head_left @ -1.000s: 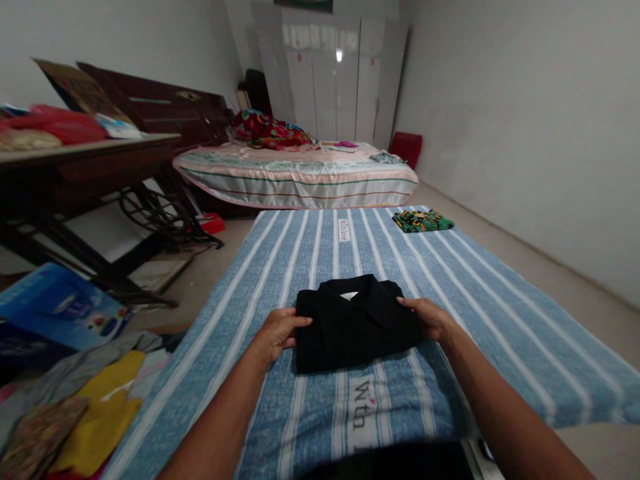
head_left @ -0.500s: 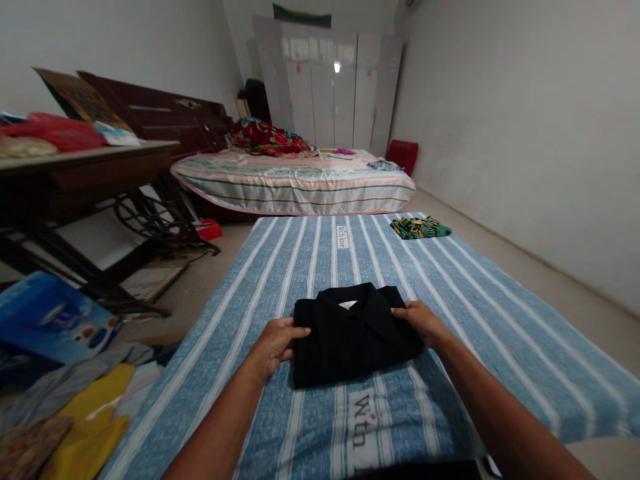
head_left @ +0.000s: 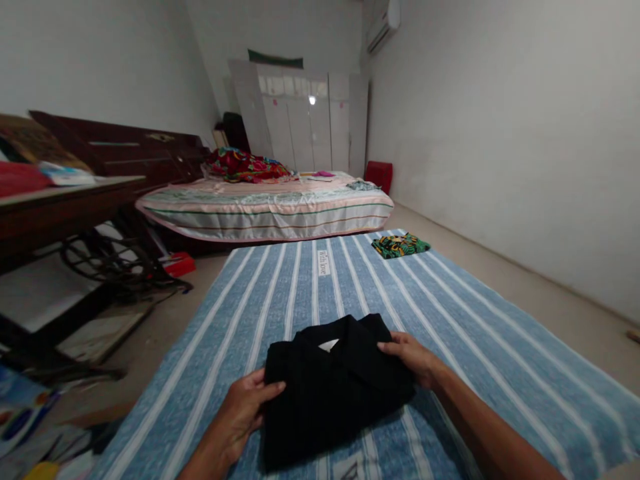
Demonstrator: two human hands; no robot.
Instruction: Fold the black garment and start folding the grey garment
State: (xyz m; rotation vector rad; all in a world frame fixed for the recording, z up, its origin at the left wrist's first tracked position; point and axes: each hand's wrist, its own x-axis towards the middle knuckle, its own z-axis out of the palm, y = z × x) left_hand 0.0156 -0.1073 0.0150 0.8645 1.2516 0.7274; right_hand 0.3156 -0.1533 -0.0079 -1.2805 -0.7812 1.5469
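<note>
A folded black collared shirt with a white label inside its neck is between my two hands, over the striped bed cover. My left hand grips its left side, thumb on top and fingers beneath the edge. On the opposite side my right hand pinches the upper right edge, thumb also on top. The lower fingers of both hands are partly hidden. Whether the shirt rests on the cover or is slightly raised, I cannot tell.
The blue-and-white striped cover spreads beneath. A folded green-and-yellow patterned garment lies at its far right corner. Beyond stands a larger bed with a red floral blanket. A treadle sewing table stands left.
The view has tilted up and shifted right, so the room sits lower and further left in it. Both hands keep hold of the shirt, which now appears lower and closer.
</note>
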